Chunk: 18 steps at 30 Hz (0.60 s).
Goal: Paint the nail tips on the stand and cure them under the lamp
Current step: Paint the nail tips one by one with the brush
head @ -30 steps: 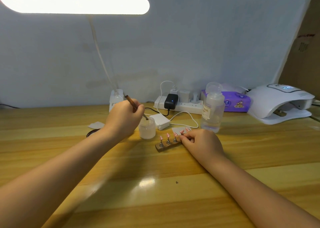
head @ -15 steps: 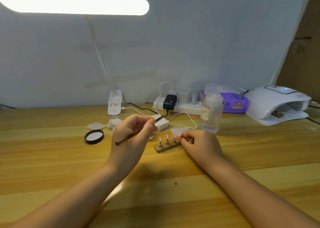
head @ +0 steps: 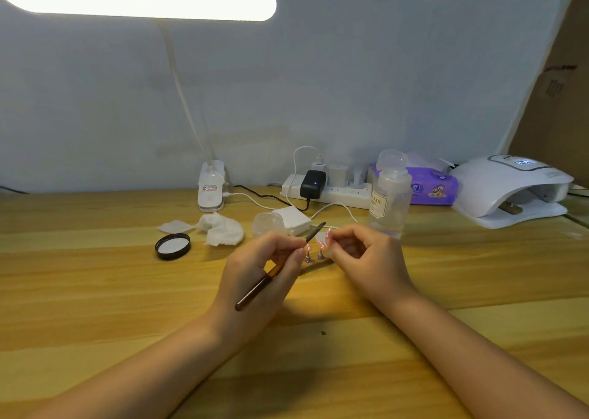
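The left hand (head: 255, 269) pinches the brush (head: 280, 267) – the right hand (head: 363, 256) grips the stand (head: 318, 261); short, light strokes seem best.

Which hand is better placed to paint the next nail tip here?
Left. The left hand already grips the brush, bristles by the nail tips; the right hand is at the stand.
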### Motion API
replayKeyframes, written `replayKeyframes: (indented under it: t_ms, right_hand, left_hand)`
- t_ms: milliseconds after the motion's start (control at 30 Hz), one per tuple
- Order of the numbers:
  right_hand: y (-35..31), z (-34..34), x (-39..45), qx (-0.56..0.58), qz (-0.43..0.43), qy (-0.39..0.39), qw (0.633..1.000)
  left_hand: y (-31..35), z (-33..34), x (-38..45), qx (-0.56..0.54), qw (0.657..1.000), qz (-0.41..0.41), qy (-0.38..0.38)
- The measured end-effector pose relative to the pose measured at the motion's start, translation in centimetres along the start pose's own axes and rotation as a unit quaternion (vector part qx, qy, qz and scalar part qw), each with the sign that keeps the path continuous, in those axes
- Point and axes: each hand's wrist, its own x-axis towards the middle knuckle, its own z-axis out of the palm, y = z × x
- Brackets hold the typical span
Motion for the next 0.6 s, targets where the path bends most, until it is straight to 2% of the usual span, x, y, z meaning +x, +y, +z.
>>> replayKeyframes:
  t_ms: [200,600]
  right_hand:
    - [-0.11,-0.11,0.06,0.029,0.005,-0.003,1.000]
    - [0.12,0.00,0.00,0.046,-0.008,-0.006,0.999]
  left_hand:
    - [0.07,0.17,-0.03,0.011,1.000,0.024,-0.004]
    - [-0.19,-0.11,-0.18,-0.036,0.999,-0.006,-0.013]
